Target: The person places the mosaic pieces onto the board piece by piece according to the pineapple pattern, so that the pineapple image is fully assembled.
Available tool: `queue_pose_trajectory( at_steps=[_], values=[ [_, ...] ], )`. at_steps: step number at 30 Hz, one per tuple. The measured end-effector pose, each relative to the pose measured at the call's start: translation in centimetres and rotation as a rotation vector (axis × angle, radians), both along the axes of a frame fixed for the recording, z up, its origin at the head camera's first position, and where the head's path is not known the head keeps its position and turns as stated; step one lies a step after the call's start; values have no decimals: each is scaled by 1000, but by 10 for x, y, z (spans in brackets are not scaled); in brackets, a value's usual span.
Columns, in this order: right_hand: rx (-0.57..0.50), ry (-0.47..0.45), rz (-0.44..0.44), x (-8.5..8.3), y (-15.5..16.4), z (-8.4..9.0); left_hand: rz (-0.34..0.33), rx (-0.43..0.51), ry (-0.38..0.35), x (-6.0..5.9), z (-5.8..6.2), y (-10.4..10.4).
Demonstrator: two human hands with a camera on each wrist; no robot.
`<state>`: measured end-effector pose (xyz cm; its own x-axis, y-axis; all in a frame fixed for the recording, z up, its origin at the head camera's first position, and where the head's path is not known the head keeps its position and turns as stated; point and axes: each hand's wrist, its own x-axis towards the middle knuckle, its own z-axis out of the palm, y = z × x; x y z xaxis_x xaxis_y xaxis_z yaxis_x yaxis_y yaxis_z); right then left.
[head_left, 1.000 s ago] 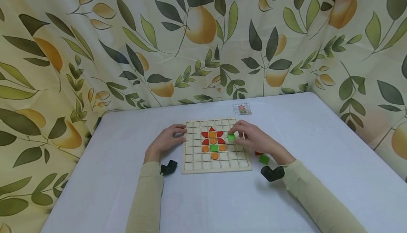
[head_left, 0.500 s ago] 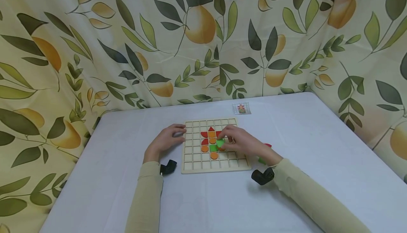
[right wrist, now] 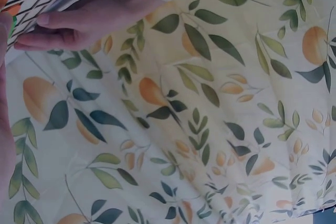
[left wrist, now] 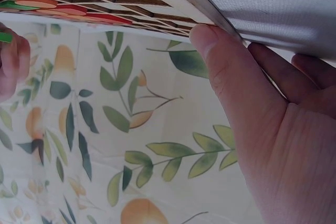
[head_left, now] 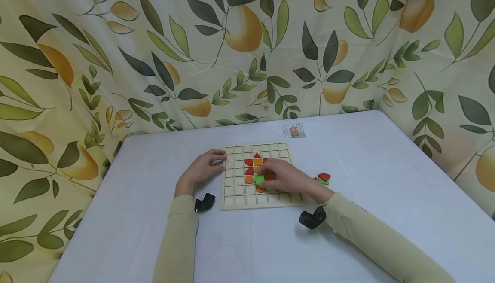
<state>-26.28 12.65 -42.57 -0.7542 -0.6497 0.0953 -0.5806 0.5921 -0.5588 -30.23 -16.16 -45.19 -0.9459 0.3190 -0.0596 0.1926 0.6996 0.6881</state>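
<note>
Green tile (head_left: 259,179), pinched by the right hand (head_left: 282,178), looks mid-placement over the board (head_left: 236,190); next needs seating squarely, left hand (head_left: 201,170) bracing flat.

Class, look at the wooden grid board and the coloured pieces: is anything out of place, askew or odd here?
Mostly tidy. The grid board lies square on the table, pieces seated in cells. The green square pinched by the right hand sits tilted, not yet flat in a cell. A red piece and green piece lie off the board, beside it.
</note>
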Motion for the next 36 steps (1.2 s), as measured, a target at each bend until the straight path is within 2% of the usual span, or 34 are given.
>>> queue_pose_trajectory(
  at_steps=[10,21,36],
  values=[
    [24,28,29,2,-7,-4,-9,-7,1,-1,1,-1],
    [54,-30,-5,8,-12,-4,-27,-12,18,-1,1,-1],
    [76,25,-16,11,-21,-6,-53,-5,49,-2,-1,-3]
  ],
)
